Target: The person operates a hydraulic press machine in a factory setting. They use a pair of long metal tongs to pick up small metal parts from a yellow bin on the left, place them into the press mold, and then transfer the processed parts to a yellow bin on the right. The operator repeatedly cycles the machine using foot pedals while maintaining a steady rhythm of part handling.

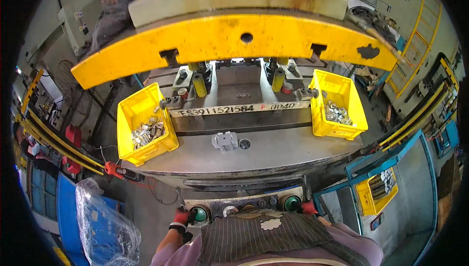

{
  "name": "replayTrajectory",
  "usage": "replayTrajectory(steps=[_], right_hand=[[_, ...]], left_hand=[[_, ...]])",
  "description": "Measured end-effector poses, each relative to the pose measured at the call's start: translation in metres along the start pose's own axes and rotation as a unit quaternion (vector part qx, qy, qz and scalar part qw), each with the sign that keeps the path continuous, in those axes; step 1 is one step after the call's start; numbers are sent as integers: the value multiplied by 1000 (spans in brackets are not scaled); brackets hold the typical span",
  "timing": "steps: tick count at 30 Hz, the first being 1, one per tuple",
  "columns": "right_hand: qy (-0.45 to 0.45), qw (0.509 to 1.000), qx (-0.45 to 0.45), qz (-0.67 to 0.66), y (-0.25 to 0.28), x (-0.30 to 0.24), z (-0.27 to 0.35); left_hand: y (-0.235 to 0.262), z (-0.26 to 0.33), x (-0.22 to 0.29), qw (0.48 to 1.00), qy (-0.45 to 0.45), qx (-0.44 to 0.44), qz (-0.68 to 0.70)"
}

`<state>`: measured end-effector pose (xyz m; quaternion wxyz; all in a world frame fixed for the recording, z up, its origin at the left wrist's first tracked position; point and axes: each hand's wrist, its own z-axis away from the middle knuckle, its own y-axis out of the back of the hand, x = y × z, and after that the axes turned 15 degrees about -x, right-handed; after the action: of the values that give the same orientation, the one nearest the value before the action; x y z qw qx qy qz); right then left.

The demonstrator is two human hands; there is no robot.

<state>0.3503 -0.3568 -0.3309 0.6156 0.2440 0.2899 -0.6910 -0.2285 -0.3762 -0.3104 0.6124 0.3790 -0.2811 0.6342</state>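
My left hand (181,216), in a red glove, is at the left end of a control panel (220,201), against the side of a round green push button (199,213). My right hand (309,208), also red-gloved, sits beside the matching green button (292,203) at the panel's right end. Both hands look small here, and their fingers are too hidden to read. Beyond the panel, a grey formed metal part (224,141) lies on the steel press bed (278,151), next to a round dark hole (245,144).
Yellow bins of small metal parts stand on the bed at left (173,141) and right (337,130). A yellow press ram (234,39) spans above the die (239,95). Right of me, a blue-framed cart (422,168) holds another yellow bin (366,200); plastic wrap (105,227) lies at left.
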Motion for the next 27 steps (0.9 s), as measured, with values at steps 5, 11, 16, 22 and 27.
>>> replayTrajectory(steps=[5,11,16,22,27], right_hand=[[44,993,58,92,19,31,-42],[266,921,237,155,4,21,-14],[382,894,228,54,-25,-76,6],[514,767,108,369,-165,-310,63],[483,707,133,500,-249,-423,41]], left_hand=[[16,-14,-36,982,-46,-11,-183],[37,19,-26,804,-334,-89,-483],[7,49,53,923,-182,218,259],[-20,68,177,939,-232,204,154],[-53,48,192,953,-294,66,34]])
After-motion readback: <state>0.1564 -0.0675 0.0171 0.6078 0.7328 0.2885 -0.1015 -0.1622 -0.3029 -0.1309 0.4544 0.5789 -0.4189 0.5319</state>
